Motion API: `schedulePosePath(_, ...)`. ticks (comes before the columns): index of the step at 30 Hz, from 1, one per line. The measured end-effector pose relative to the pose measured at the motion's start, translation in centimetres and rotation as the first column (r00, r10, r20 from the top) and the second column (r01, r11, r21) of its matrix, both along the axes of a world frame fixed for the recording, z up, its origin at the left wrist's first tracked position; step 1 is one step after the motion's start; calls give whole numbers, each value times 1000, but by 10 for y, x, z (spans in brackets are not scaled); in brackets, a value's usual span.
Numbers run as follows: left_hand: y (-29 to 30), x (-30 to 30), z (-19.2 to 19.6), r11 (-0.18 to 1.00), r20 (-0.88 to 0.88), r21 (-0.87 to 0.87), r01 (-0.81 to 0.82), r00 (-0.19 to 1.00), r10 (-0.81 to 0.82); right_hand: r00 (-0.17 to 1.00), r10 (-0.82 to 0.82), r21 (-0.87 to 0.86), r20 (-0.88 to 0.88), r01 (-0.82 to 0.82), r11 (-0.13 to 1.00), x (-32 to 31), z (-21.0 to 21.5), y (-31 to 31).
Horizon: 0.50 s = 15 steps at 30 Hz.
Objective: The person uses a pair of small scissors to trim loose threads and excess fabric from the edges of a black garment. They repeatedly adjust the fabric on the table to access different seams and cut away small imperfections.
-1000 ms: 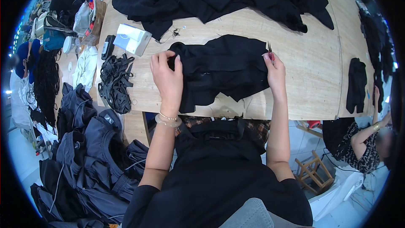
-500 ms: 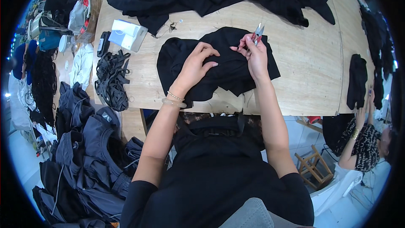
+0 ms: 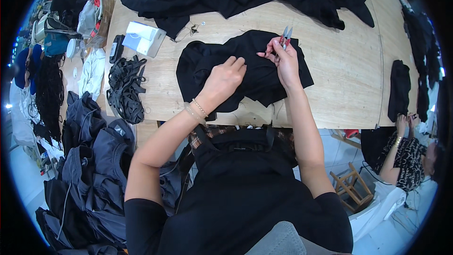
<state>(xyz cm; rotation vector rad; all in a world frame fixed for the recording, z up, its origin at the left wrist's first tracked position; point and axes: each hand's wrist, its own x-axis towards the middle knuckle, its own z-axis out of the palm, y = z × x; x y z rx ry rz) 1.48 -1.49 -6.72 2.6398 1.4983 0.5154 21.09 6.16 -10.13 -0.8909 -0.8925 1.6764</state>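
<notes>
Hands close in on the black garment

From a second ago, the left hand (image 3: 225, 79) shifts off the garment's left edge to press flat near the middle of the black garment (image 3: 243, 71), while the right hand (image 3: 283, 61) leaves the right edge and now sits at upper centre, thread snips (image 3: 286, 33) raised; the garment lies more bunched and rounder.

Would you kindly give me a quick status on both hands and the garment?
Left hand flat on black garment. Right hand shut on snips, over the garment's top edge. Nothing in the way.
</notes>
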Motion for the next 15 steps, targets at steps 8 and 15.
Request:
schedulePosePath(8, 10, -7, -11, 996, 342, -25, -90, 935, 93, 999, 15, -50, 42, -12, 999, 0, 18, -6)
schedulePosePath(15, 6, -7, -9, 988, 467, -87, -128, 871, 154, 767, 120, 179, 630, -293, 939, 3, 66, -2)
